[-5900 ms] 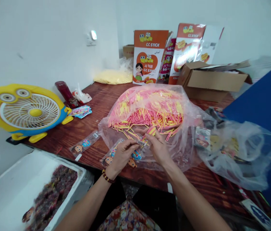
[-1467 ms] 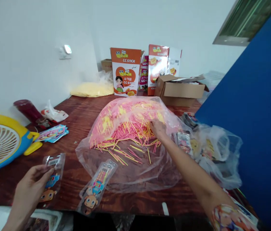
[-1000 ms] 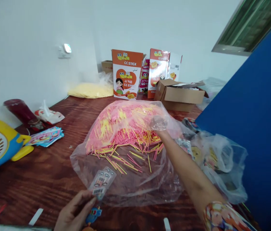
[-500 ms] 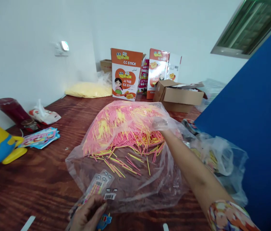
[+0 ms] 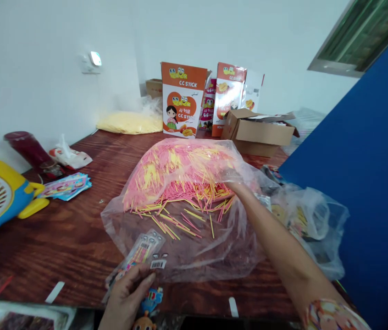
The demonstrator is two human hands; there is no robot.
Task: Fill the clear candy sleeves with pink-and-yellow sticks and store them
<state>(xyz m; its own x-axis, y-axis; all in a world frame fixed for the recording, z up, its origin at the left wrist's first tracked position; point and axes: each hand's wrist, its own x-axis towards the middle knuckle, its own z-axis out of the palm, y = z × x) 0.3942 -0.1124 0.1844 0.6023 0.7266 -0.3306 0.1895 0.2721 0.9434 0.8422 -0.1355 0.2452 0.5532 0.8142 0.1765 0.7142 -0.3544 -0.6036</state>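
Now that the left hand [image 5: 127, 292] has brought its pinched sachet [image 5: 158, 264] near the sticks [image 5: 180, 189], the right hand [image 5: 230, 175], grip unclear, has it closer.

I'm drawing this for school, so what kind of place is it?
Probably a snack-packing room: I see a big clear plastic bag of pink and yellow sticks, barcoded packets at its near edge, and boxes printed CC STICK behind.

"CC STICK" twice on left orange box [image 5: 182, 101], also on right orange box [image 5: 226, 103]
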